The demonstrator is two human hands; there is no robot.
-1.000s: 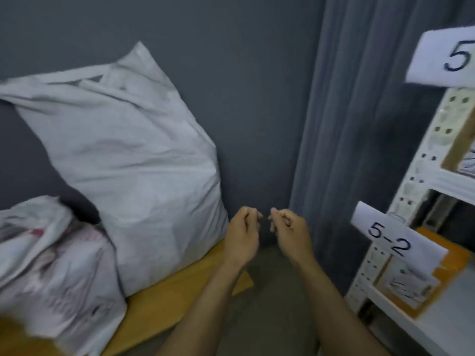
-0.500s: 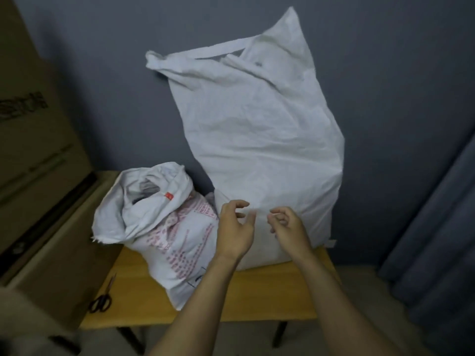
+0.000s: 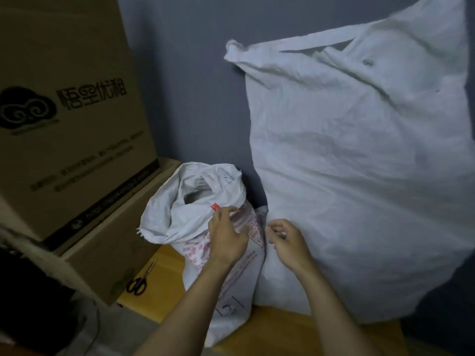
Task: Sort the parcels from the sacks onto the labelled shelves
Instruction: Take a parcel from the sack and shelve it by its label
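Two white woven sacks stand on a low wooden table (image 3: 277,327). The small sack (image 3: 177,214) with red print has its mouth rolled open at the left; what lies inside is too dark to tell. The large plain sack (image 3: 359,176) leans against the grey wall at the right. My left hand (image 3: 227,237) hovers in front of the small sack's printed side, fingers loosely spread near its rim, holding nothing. My right hand (image 3: 288,242) hangs loosely curled and empty between the two sacks. No parcel shows.
Stacked cardboard boxes (image 3: 69,119) fill the left side, one large box on another. Black-handled scissors (image 3: 140,281) lie on the table's left end beside the lower box. The grey wall (image 3: 185,86) stands behind the sacks.
My view has swung left from the labelled shelves to the sacks and drawn closer. Both hands have moved toward the small sack, the left one reaching near its rim.
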